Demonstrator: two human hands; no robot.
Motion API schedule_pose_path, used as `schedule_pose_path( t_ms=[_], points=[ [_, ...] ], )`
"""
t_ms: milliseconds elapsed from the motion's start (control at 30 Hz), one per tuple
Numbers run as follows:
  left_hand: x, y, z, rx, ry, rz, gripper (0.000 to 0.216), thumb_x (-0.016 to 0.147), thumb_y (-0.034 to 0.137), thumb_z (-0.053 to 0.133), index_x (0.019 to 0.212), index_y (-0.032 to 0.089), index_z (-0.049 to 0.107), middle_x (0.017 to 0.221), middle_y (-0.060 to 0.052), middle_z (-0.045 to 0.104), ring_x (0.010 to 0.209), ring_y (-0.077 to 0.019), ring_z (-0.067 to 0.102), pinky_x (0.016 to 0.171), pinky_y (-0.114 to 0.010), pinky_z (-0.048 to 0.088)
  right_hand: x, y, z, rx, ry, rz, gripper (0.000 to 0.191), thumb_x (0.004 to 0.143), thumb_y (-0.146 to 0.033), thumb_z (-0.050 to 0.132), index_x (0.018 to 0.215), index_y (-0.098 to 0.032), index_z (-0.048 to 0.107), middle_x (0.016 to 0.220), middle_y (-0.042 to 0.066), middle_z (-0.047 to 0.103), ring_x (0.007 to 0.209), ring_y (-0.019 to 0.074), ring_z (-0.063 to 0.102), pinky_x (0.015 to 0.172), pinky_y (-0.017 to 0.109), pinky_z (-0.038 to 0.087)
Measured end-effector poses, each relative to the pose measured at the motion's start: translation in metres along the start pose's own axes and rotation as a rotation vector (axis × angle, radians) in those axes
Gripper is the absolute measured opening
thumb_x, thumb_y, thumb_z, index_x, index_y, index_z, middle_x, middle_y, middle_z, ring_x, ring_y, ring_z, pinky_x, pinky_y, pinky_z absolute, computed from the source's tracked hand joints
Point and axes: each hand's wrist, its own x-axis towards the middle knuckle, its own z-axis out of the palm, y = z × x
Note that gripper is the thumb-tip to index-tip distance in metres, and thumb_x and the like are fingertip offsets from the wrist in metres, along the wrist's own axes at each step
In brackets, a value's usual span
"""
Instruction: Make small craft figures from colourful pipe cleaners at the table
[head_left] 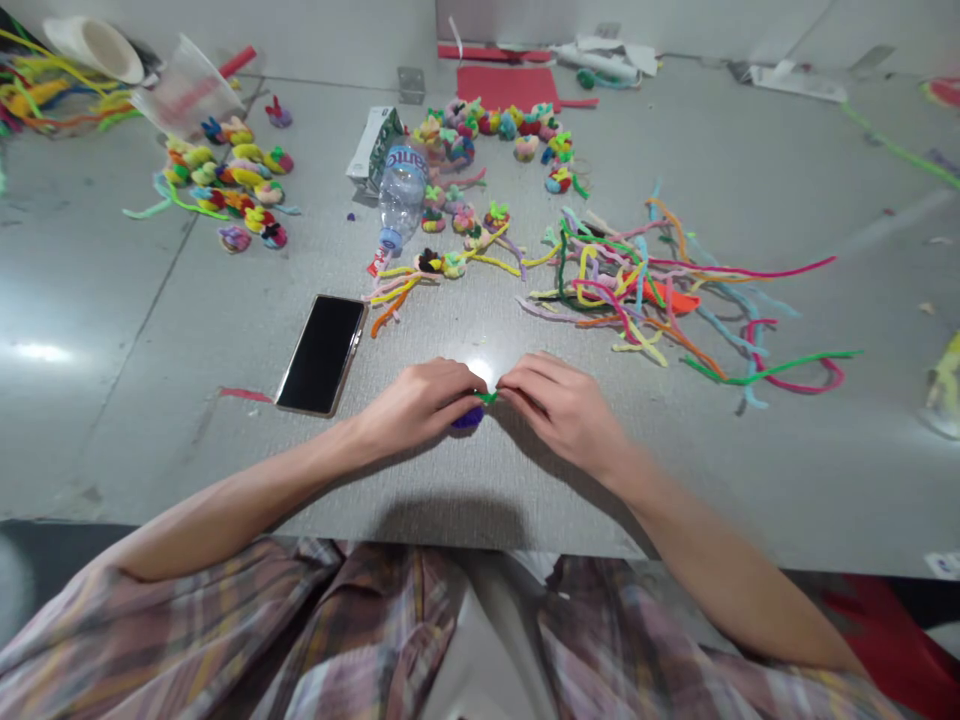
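L hand (435, 398) pinches purple fuzzy piece (467, 419) at near part of table (750, 470), R hand (566, 408) grips green stem (489, 397) end — tiny hold, prob. slips if pulled too hard. Phone (322, 355) just left; loose-stem pile (637, 285) farther, R side.

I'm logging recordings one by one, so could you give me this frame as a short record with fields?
surface: grey speckled table
left hand: fingertip grip on a short bright-green fuzzy strand, purple fuzzy piece by its thumb
right hand: fingertip grip at the strand's right end
left of left hand: rectangular black-screened phone, face up
beyond right hand: loose heap of multicoloured fuzzy strands
farther back: clear plastic bottle with blue cap, small multicoloured fuzzy twists either side
unclear: whether purple piece and green strand are joined
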Motion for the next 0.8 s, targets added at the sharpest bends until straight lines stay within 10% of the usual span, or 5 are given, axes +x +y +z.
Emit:
schedule_pose_path(
  t_ms=[500, 800],
  points=[
    [0.004, 0.009, -0.007, -0.468, -0.075, -0.185, 0.019, 0.110, 0.033, 0.075, 0.112, 0.019, 0.087, 0.099, -0.007, 0.087, 0.092, -0.0183, 0.082, 0.089, -0.030, 0.062, 0.009, 0.012, -0.009, 0.486, -0.281, 0.287, 0.042, 0.114, -0.044, 0.065, 0.081, -0.020, 0.070, 0.073, -0.004, 0.057, 0.071, 0.0138, 0.052, 0.070, 0.031, 0.036],
    [0.002, 0.012, -0.001, -0.614, 0.139, -0.298, 0.028, 0.107, 0.044, 0.081, 0.111, 0.018, 0.090, 0.101, -0.011, 0.088, 0.092, -0.0206, 0.082, 0.087, -0.032, 0.065, 0.003, 0.004, 0.012, 0.776, -0.266, 0.391, 0.049, 0.113, -0.059, 0.066, 0.083, -0.020, 0.071, 0.076, -0.001, 0.065, 0.071, 0.0146, 0.055, 0.069, 0.030, 0.040]
  ],
)
